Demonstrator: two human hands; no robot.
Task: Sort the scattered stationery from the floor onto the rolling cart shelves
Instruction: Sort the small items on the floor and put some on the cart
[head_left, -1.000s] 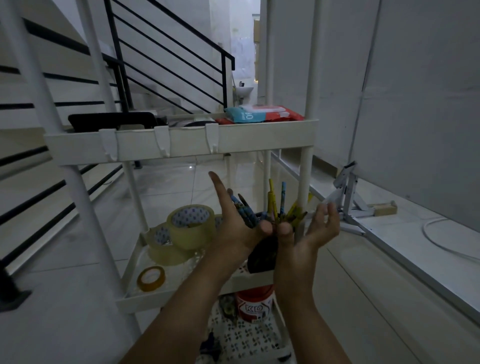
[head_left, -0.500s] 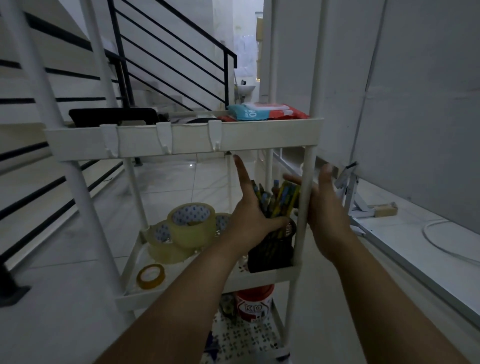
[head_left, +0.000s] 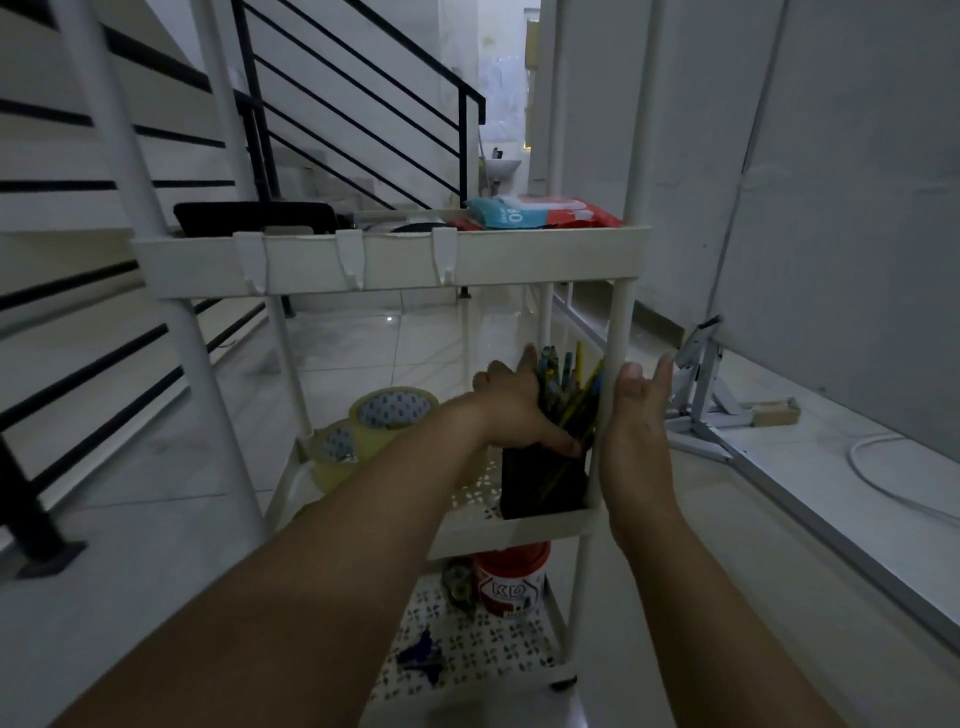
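Note:
A white rolling cart (head_left: 514, 532) with three shelves stands in front of me. On the right of its middle shelf a black holder (head_left: 540, 483) contains a bunch of coloured pencils (head_left: 569, 384). My left hand (head_left: 511, 410) wraps around the pencils at the holder's rim, thumb across the front. Outside the cart's right front post, my right hand (head_left: 636, 431) is flat, palm toward the post, holding nothing. Clear tape rolls (head_left: 392, 415) are stacked on the left of the same shelf.
The top shelf (head_left: 395, 265) carries a blue-and-red packet (head_left: 530, 210) and a black flat item (head_left: 254, 218). A red-lidded tub (head_left: 511, 577) and a blue item (head_left: 421, 652) lie on the bottom shelf. A folded metal stand (head_left: 701, 395) and a white cable (head_left: 883, 467) lie to the right; a stair railing rises on the left.
Both hands held the pencil bunch above the shelf; the pencils have since gone down into the black holder. My right hand let go and moved outside the cart post.

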